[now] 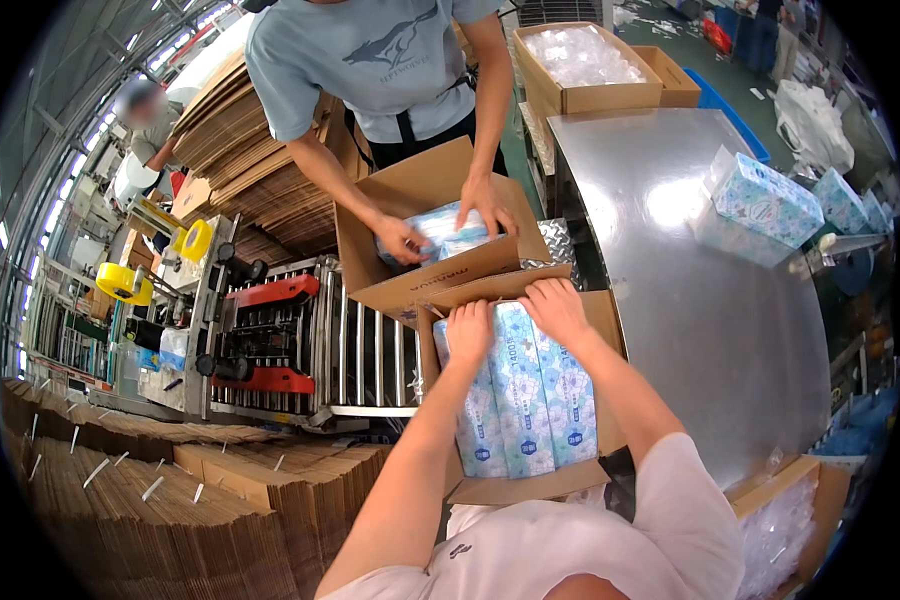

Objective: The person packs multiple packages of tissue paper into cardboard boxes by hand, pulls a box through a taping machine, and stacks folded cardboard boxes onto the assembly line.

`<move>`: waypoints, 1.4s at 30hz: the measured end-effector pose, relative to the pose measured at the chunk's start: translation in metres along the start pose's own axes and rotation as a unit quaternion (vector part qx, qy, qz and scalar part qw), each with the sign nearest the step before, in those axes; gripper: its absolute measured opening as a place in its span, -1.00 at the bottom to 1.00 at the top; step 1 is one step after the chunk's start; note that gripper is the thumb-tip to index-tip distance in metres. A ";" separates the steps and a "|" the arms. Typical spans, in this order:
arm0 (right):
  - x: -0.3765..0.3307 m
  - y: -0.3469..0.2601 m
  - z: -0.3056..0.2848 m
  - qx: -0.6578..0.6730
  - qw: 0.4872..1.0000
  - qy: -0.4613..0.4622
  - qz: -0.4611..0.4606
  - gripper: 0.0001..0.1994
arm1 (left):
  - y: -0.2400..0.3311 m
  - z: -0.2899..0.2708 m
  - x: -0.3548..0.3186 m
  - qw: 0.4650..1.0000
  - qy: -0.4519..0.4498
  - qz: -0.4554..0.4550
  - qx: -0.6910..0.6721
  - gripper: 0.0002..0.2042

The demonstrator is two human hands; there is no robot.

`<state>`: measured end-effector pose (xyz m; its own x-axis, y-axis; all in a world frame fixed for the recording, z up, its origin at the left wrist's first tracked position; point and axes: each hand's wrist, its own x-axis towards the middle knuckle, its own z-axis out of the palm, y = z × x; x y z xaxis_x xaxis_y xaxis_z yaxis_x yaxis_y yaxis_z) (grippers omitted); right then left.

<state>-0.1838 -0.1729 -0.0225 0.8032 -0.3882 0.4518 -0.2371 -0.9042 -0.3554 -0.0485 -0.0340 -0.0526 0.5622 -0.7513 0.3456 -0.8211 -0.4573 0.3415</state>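
Note:
An open cardboard box (433, 360) stands in front of me, filled with a row of long blue-and-white floral tissue packs (523, 400). My left hand (470, 332) is closed over the far end of the packs at the left, its fingers curled down by the box's far wall. At the far right end my right hand (560, 312) grips the packs likewise, close to the raised far flap (500, 287). The fingertips of both hands are partly hidden. Across from me, a co-worker's two hands (440, 230) reach into a second open box (370, 200) onto similar packs.
A metal table (660, 300) is at right, with floral packs (768, 200) at its far edge. Boxes of clear plastic packs (585, 57) stand far right and near right (780, 530). Left are a roller conveyor (370, 350), taping machine (265, 335) and stacked flat cartons (150, 490).

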 end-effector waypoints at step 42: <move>-0.145 -0.086 0.004 -0.148 0.974 -0.147 0.091 -0.52 | -0.011 0.046 -0.006 0.998 -0.065 0.018 0.001 -0.56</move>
<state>-0.2779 -0.0384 -0.0603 0.8447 -0.5182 0.1345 -0.5021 -0.8539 -0.1368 -0.0468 -0.0463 -0.0983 0.5148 -0.8228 0.2408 -0.8408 -0.4298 0.3292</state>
